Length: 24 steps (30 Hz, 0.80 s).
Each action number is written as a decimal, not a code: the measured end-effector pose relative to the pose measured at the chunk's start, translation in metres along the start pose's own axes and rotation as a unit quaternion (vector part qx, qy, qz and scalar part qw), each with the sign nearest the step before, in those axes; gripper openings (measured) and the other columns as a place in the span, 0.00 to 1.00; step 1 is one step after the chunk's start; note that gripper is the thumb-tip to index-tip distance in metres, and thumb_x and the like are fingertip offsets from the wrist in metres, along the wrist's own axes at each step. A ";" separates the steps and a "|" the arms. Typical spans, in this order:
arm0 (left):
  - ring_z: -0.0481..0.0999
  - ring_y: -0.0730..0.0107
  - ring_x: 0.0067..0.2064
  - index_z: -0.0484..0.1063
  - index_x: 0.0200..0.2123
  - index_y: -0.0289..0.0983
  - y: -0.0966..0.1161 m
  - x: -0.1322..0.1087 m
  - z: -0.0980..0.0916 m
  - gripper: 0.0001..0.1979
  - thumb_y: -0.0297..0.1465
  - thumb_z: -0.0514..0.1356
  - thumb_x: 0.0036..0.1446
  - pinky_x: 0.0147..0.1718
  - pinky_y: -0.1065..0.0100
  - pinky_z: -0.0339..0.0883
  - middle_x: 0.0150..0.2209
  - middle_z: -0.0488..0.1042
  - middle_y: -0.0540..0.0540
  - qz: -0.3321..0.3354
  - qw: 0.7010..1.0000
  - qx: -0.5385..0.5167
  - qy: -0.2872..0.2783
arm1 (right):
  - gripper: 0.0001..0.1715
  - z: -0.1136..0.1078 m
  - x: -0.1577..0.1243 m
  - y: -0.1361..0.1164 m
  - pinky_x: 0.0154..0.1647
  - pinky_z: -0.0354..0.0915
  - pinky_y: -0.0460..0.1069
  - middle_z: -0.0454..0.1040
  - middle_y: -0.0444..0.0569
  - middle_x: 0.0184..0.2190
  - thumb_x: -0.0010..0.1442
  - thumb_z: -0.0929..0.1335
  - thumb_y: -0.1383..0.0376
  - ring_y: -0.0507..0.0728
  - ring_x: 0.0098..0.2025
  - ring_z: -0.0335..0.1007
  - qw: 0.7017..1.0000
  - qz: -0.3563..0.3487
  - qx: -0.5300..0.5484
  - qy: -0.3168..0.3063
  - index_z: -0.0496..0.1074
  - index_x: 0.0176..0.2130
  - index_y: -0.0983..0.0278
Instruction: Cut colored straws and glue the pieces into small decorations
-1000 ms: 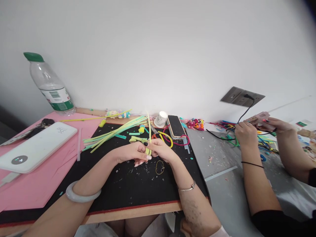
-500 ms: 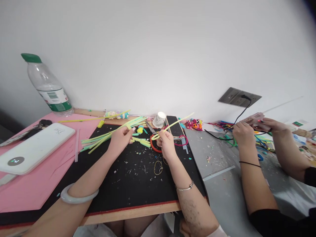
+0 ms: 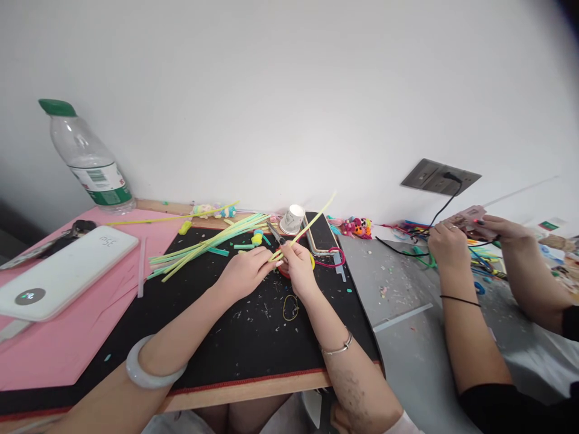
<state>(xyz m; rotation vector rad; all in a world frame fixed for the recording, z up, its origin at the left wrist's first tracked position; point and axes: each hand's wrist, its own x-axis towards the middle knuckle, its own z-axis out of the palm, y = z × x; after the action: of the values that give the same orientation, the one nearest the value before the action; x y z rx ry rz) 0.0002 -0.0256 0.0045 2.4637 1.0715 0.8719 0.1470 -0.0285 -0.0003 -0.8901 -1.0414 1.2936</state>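
My left hand (image 3: 246, 272) and my right hand (image 3: 296, 268) meet over the black mat (image 3: 244, 337), fingers pinched together on one end of a long yellow-green pipe cleaner (image 3: 312, 224). The stem slants up and to the right, past a phone (image 3: 320, 232) lying on the mat. A loose bundle of green and yellow pipe cleaners (image 3: 203, 244) lies just left of my left hand. A small wire ring (image 3: 290, 306) rests on the mat below my right hand.
A plastic bottle (image 3: 88, 160) stands at the back left. A white power bank (image 3: 63, 271) lies on a pink sheet (image 3: 67, 337). A small paper cup (image 3: 292, 218) lies tipped by the wall. To the right, another person's hands (image 3: 452, 244) hold a pink tool among coloured scraps.
My hands parted half a second ago, the left reaching into the bundle. Now they are together again, both on the pipe cleaner, which points up to the right.
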 end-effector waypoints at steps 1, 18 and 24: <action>0.66 0.67 0.30 0.64 0.26 0.38 -0.001 0.000 0.001 0.15 0.35 0.47 0.64 0.30 0.69 0.55 0.28 0.66 0.48 -0.003 1.000 0.008 0.005 | 0.24 0.000 0.000 0.001 0.15 0.38 0.43 0.47 0.33 0.13 0.55 0.68 0.54 0.44 0.15 0.38 1.000 -0.005 -0.005 -0.003 0.54 0.21 0.62; 0.65 0.69 0.30 0.62 0.24 0.37 -0.009 0.001 -0.003 0.16 0.31 0.45 0.64 0.30 0.69 0.56 0.26 0.64 0.49 0.012 1.000 -0.023 0.005 | 0.25 -0.002 0.002 0.000 0.15 0.37 0.44 0.49 0.34 0.11 0.56 0.66 0.52 0.44 0.13 0.38 0.999 0.007 -0.044 -0.011 0.55 0.18 0.62; 0.69 0.67 0.32 0.68 0.30 0.38 -0.007 0.000 -0.003 0.13 0.33 0.48 0.63 0.31 0.69 0.58 0.29 0.71 0.48 -0.030 0.997 -0.068 0.009 | 0.23 -0.005 0.003 -0.003 0.18 0.44 0.45 0.50 0.36 0.14 0.57 0.65 0.55 0.46 0.16 0.43 0.986 -0.035 -0.162 -0.024 0.55 0.19 0.62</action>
<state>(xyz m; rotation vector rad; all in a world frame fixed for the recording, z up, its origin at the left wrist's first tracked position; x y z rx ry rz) -0.0058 -0.0207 0.0033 2.3037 1.0503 0.9175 0.1528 -0.0258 0.0014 -1.0592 -1.3341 1.1090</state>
